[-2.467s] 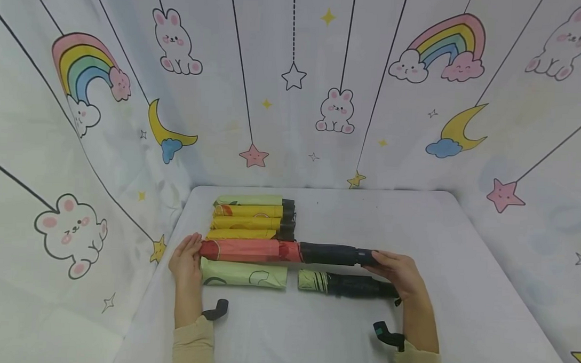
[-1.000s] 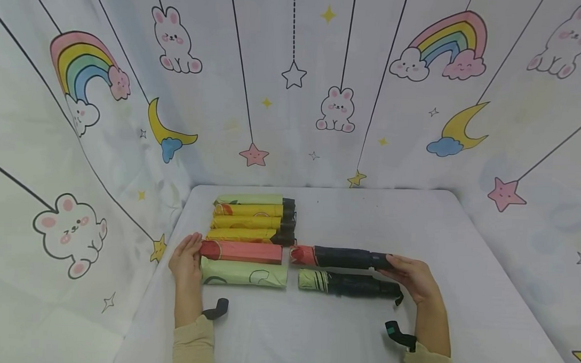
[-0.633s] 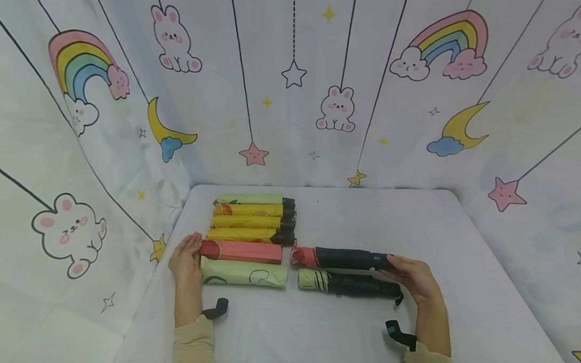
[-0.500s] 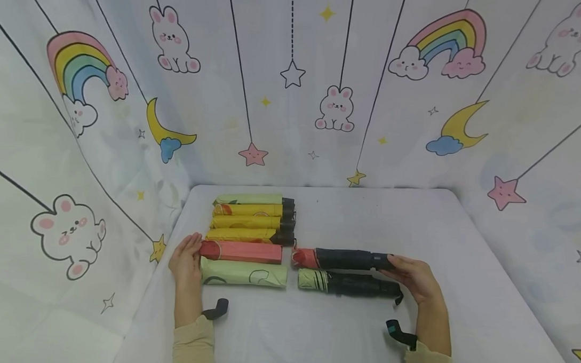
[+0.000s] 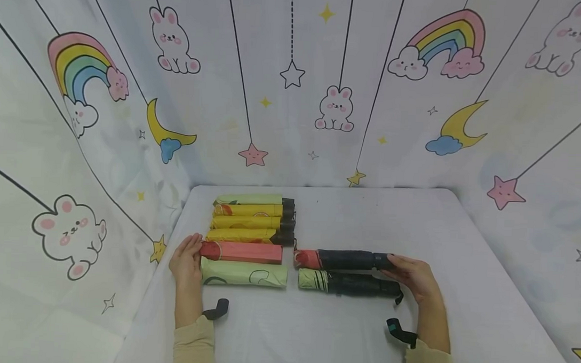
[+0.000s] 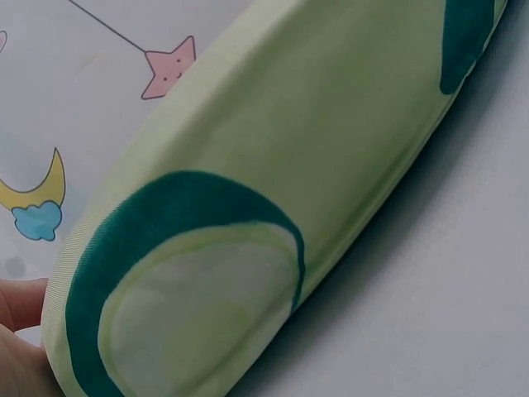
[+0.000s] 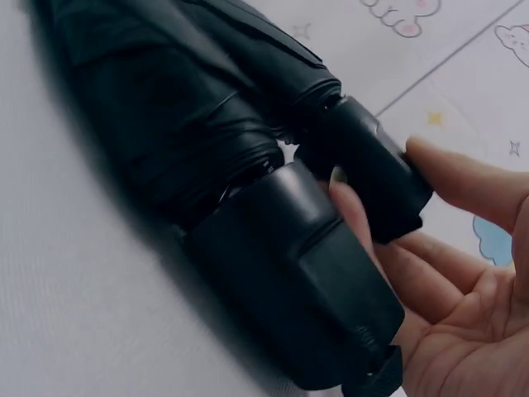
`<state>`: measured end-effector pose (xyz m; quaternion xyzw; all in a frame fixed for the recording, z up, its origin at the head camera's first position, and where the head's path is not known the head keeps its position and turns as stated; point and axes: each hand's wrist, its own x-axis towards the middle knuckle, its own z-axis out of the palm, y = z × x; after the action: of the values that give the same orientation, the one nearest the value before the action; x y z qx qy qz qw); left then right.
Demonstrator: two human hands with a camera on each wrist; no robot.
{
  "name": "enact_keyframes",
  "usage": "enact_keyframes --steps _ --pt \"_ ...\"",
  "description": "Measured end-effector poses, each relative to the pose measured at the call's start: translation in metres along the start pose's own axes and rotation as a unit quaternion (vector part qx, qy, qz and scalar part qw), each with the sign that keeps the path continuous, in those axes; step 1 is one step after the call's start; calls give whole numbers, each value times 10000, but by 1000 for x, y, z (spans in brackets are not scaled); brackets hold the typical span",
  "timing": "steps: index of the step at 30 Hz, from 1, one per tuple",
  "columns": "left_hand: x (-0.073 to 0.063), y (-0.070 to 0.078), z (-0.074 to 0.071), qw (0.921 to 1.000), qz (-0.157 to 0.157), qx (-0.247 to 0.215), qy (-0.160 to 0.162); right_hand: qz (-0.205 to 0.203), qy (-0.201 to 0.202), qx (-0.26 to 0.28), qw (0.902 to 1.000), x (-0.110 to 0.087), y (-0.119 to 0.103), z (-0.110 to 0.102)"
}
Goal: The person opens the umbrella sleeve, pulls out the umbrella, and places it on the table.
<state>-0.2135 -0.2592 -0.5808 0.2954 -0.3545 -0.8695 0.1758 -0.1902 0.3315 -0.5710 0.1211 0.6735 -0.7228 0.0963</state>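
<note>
My left hand (image 5: 187,258) holds the left end of a red umbrella sleeve (image 5: 249,252) that lies flat. In the left wrist view, a light green sleeve (image 6: 331,124) hides most of that hand. With thumb and fingers, my right hand (image 5: 414,276) pinches the black handle of a folded umbrella (image 5: 345,260), whose other end is red. This umbrella lies in line with the red sleeve, a small gap between them. In the right wrist view, a second folded umbrella's handle (image 7: 297,281) stands in front of the pinched one, right by my fingers.
Nearer me lie the light green sleeve and a folded black umbrella with a green striped end (image 5: 359,284), its strap hanging right. Behind the red sleeve, several sleeved umbrellas (image 5: 250,223), yellow and green, are stacked in a row on the white table (image 5: 376,216). A patterned cloth (image 5: 292,128) stands behind.
The red-ended umbrella has come away from the red sleeve to the right, gripped by my right hand, and has been lowered. Lately it shifted slightly right. My left hand stayed in place.
</note>
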Motion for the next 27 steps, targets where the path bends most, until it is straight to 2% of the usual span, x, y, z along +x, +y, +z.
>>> enact_keyframes --steps 6,9,15,22,25,27 --pt "-1 2 -1 10000 -10 83 22 169 389 -1124 9928 1 2 6" --pt "-1 3 -1 9999 14 102 25 227 448 -1355 9895 1 3 8" --pt "-2 4 -2 10000 15 54 44 53 681 -1809 9811 0 2 13" --pt "-6 4 -1 10000 -47 70 -33 -23 988 -2461 9642 -4 0 16" --pt "-6 3 0 10000 -25 48 -43 -27 1049 -2585 9603 -6 -1 17" --pt "-5 2 0 10000 2 27 -51 -37 1083 -2807 9537 -8 -2 17"
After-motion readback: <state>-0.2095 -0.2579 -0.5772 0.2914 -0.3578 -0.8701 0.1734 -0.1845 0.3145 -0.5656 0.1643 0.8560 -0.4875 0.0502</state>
